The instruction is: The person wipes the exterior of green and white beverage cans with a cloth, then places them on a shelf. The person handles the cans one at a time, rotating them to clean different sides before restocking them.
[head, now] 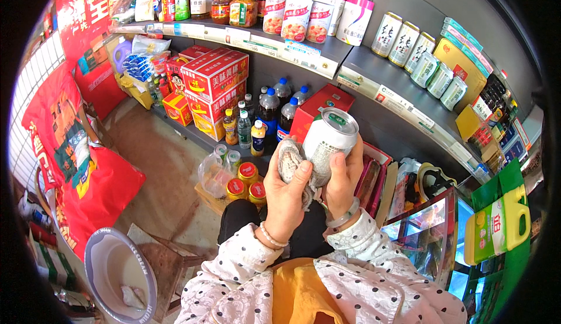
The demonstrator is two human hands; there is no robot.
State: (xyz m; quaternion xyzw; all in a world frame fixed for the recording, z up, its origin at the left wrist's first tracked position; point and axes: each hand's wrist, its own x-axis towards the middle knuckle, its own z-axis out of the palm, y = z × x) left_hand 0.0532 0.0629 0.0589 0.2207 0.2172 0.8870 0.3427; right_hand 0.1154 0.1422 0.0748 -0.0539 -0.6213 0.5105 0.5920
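My right hand (pixel 346 175) grips a white metal drink can (pixel 331 137) from its right side, with the can's top tilted up. A crumpled greyish cloth (pixel 291 162) is held in my left hand (pixel 285 188), pressed against the can's lower left side. The can's lid shows a green mark, and its side bears small print. Both hands are above my lap, in front of the shelves. More cans, gold-rimmed white ones (pixel 402 43) and smaller green-and-white ones (pixel 439 80), stand in a row on the upper shelf.
Jars, bottles and canisters line the upper shelf (pixel 263 41). Below are red cartons (pixel 214 74), cola bottles (pixel 287 112) and red-lidded jars (pixel 248 173). A basin of cloudy water (pixel 120 276) with a cloth inside stands lower left. A yellow-green jug (pixel 495 225) is at right, beside a glass case.
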